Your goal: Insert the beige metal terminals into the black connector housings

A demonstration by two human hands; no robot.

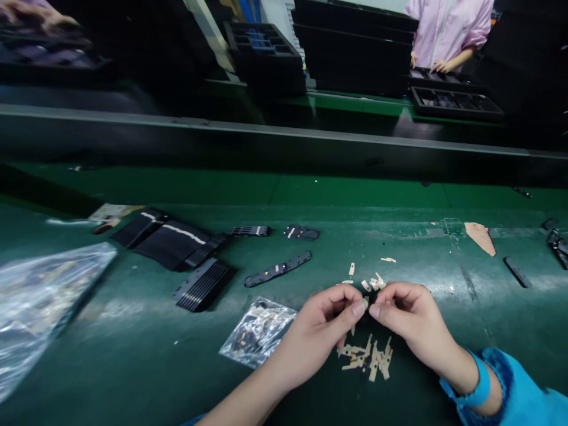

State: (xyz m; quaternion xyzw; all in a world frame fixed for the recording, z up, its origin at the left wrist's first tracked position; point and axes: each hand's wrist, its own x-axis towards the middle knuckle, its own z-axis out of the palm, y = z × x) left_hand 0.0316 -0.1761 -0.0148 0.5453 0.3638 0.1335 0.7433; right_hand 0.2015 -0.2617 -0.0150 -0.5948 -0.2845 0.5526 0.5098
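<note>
Head view: the left hand (313,334) and right hand (419,322) are brought near each other above the green desk (146,378). The grip of each is closed in a pinch; whether a piece is held cannot be told. Small cream pieces (375,361) are heaped just below the hands, with loose cream strips (376,282) scattered beyond. A clear bag (257,334) is seen left of the left hand.

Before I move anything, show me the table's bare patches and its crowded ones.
Apart from specks, the table looks bare between the big bag and small bag, and between the right hand and black strip. Pale pieces crowd the space around the right hand and left hand; black parts crowd behind the small bag.
</note>
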